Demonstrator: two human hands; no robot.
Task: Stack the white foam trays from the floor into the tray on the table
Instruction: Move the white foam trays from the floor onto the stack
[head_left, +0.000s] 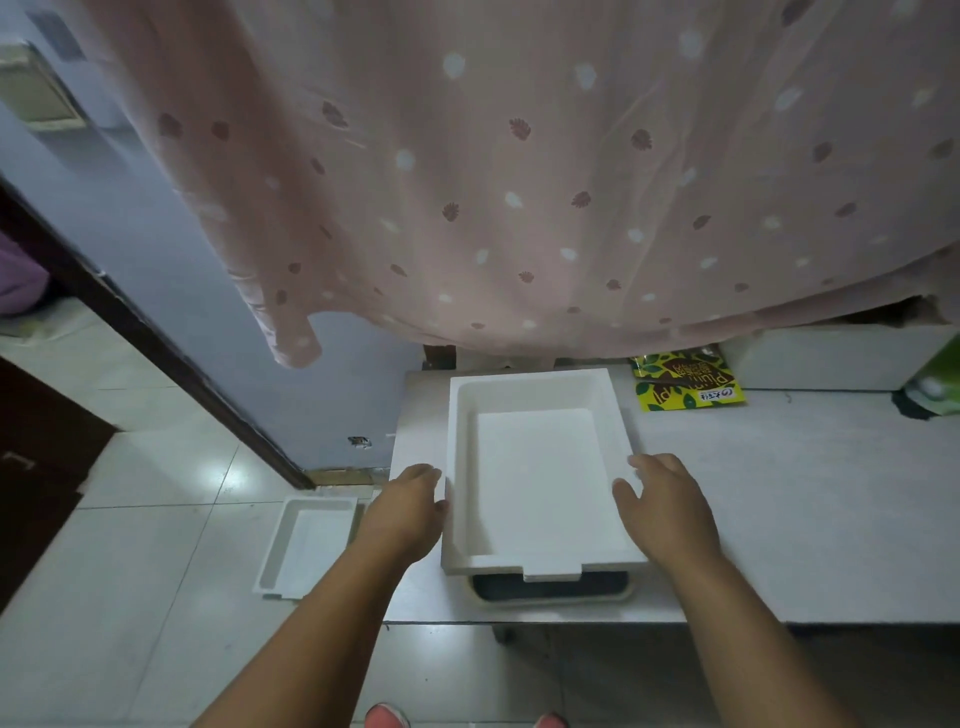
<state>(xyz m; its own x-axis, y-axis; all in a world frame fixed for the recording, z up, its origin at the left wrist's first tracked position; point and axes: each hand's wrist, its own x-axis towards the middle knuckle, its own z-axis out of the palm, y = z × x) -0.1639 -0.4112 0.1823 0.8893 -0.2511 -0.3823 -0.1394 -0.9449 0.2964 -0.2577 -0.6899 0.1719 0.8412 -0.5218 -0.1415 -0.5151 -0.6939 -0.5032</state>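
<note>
A white foam tray (535, 467) lies on the left part of the table (805, 519), on top of a beige tray with a dark inside (550, 587) whose near end shows beneath it. My left hand (410, 509) presses against the foam tray's left wall with curled fingers. My right hand (670, 509) holds its right rim, thumb over the edge. Another white foam tray (311, 545) lies on the tiled floor left of the table, beside my left forearm.
A pink patterned curtain (519, 182) hangs low over the table's far edge. A yellow snack packet (685, 384), a white box (831, 358) and a green bag (935, 384) sit at the back right. A dark door frame (156, 338) runs along the left.
</note>
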